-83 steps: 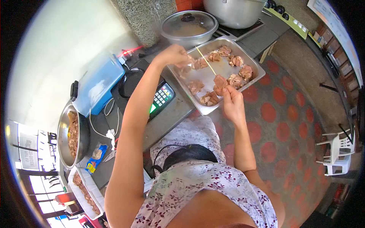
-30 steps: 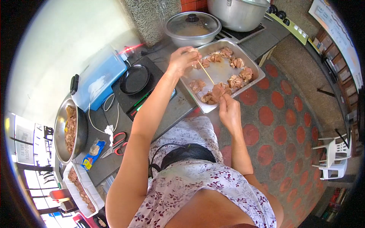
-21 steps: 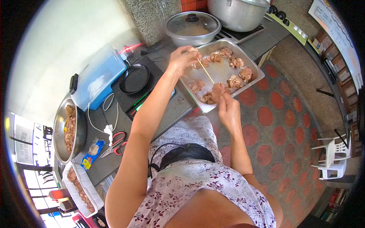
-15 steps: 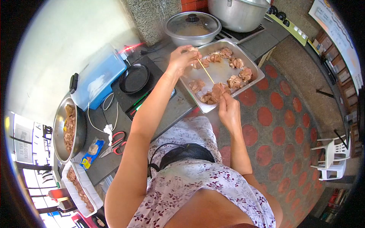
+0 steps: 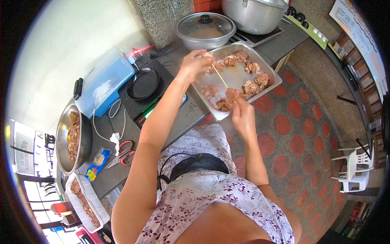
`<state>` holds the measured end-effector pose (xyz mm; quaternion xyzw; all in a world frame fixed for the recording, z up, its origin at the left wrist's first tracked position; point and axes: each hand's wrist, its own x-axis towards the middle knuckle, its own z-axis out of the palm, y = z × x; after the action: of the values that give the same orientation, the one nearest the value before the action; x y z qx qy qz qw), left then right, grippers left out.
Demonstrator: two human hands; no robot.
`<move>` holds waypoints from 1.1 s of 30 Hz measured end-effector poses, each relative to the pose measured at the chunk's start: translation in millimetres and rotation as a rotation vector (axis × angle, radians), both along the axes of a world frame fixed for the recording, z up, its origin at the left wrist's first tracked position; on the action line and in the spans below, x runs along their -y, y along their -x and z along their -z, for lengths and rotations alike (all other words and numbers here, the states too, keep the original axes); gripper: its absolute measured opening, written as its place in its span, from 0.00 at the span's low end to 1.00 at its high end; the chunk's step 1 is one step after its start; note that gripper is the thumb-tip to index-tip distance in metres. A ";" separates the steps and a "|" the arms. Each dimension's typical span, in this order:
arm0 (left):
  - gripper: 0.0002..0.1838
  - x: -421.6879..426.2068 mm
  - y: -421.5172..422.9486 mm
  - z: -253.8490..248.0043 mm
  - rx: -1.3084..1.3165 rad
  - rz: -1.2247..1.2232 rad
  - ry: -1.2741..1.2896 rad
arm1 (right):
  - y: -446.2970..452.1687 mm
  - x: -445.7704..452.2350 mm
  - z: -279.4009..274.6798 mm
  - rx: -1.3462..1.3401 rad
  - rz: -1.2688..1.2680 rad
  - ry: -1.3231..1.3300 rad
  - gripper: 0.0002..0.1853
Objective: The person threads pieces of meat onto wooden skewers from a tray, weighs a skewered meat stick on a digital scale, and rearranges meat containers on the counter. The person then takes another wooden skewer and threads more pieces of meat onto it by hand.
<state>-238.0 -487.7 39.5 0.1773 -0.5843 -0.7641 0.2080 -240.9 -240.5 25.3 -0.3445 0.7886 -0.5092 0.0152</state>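
A thin wooden skewer (image 5: 219, 76) slants over the metal tray. Its upper end is in my left hand (image 5: 194, 65), whose fingers close round it beside a bit of raw meat (image 5: 209, 57). At the lower end, my right hand (image 5: 244, 118) pinches a piece of raw meat (image 5: 234, 96) that meets the skewer. Whether the tip has gone through the meat I cannot tell. Several clumps of raw meat (image 5: 251, 87) lie along the sides of the rectangular metal tray (image 5: 280, 80).
A lidded pot (image 5: 206, 40) and a large pot (image 5: 254, 18) stand behind the tray. Leftward are a scale (image 5: 148, 110) under a black plate (image 5: 143, 84), a blue box (image 5: 106, 81), scissors (image 5: 122, 156), a metal bowl (image 5: 63, 142) of meat and a white tray (image 5: 97, 203).
My right hand has shifted very slightly up and left with the piece of meat, nearer the skewer. The left hand is almost still.
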 end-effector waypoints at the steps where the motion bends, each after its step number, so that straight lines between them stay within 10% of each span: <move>1: 0.27 -0.7 -1.8 -1.8 0.022 0.005 0.012 | 1.1 -1.3 -0.7 0.014 -0.007 -0.057 0.09; 15: 0.27 -5.4 7.2 18.0 -0.043 0.241 -0.049 | 3.4 8.0 9.7 0.053 -0.016 0.091 0.10; 20: 0.34 -13.1 -2.4 17.0 0.075 0.306 -0.619 | 6.9 10.7 11.8 0.009 -0.009 0.057 0.10; 33: 0.17 -9.4 10.2 1.0 -0.081 0.171 -0.296 | -4.6 7.6 6.6 0.040 -0.005 0.027 0.09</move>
<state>-248.2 -478.3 38.5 0.1247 -0.4695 -0.8633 0.1372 -236.3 -248.1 18.6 -0.3363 0.7804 -0.5265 0.0276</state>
